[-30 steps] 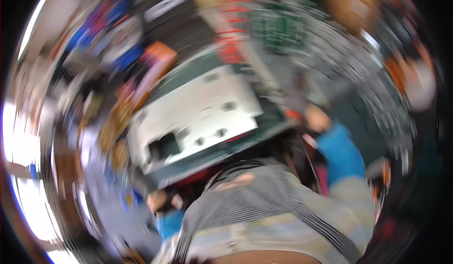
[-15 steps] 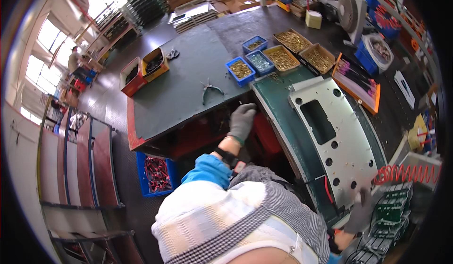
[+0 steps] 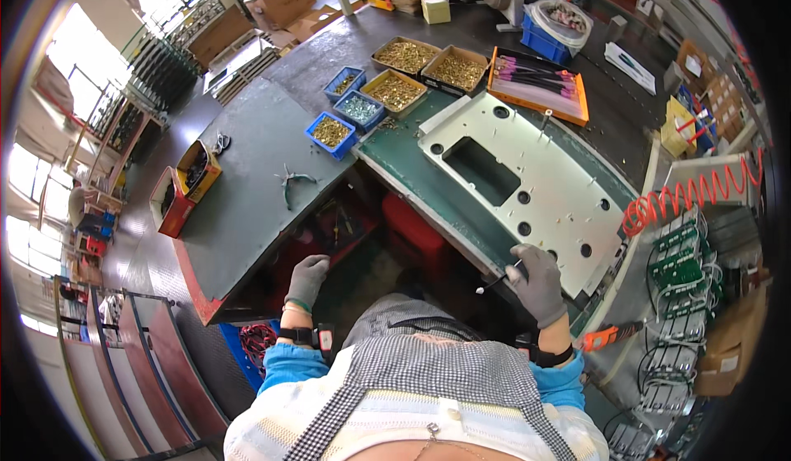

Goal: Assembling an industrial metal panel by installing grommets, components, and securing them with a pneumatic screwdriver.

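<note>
My right hand (image 3: 537, 284), in a grey glove, is closed at the near edge of a pale metal panel (image 3: 568, 205). From its fingers a short black cable (image 3: 494, 282) with a small white end sticks out to the left. The panel lies on the green-topped bench (image 3: 395, 152); it has a large rectangular cutout, several round holes and short studs. Over the dark gap between the two benches hangs my left hand (image 3: 308, 280), also gloved. Its fingers are curled, and whatever may be inside them is hidden.
Bins of small brass parts (image 3: 395, 92) stand beyond the panel, next to an orange tray (image 3: 581, 102) of dark cables. Pliers (image 3: 290, 185) lie on the left bench. A coiled red hose (image 3: 692, 197), an orange-handled tool (image 3: 610, 337) and green circuit boards (image 3: 680, 255) are at right.
My view has turned to the right. My left hand has drawn back from the bench corner. My right hand has moved from the panel's near end to its near-left edge, and a black cable now shows in it.
</note>
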The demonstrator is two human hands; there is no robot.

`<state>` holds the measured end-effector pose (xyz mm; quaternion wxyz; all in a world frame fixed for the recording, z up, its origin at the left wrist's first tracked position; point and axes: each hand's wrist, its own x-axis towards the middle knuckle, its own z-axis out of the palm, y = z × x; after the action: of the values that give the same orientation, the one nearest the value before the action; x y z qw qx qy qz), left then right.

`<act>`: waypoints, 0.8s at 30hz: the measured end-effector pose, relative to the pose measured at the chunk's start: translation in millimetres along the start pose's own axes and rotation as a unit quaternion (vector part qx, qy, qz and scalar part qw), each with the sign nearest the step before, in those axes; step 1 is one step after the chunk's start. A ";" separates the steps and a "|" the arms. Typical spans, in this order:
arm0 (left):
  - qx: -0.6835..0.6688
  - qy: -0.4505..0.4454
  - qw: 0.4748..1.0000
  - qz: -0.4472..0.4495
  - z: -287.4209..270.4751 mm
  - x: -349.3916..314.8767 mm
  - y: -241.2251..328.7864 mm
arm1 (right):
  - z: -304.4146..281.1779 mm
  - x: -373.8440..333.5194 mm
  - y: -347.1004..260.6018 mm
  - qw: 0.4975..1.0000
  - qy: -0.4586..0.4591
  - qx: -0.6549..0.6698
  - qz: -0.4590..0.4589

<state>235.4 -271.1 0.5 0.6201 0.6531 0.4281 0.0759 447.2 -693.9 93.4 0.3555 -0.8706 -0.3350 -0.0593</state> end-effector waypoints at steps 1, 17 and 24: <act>0.032 -0.017 0.999 0.003 -0.5 7.6 2.3 | 2.4 -4.4 -2.9 1.000 -0.002 -0.013 0.006; 0.270 -0.082 0.959 0.034 -93.8 109.0 -101.7 | 187.0 62.2 -78.8 0.910 -0.410 -0.058 0.026; 0.359 0.196 0.826 -0.388 -217.1 -133.2 -359.0 | 302.2 90.1 -132.8 0.769 -0.573 -0.136 -0.248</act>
<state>-151.1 -245.0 -208.4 0.2230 0.5808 0.7558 -0.2041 392.5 -376.6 -22.6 -0.0514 -0.6685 -0.6695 0.3197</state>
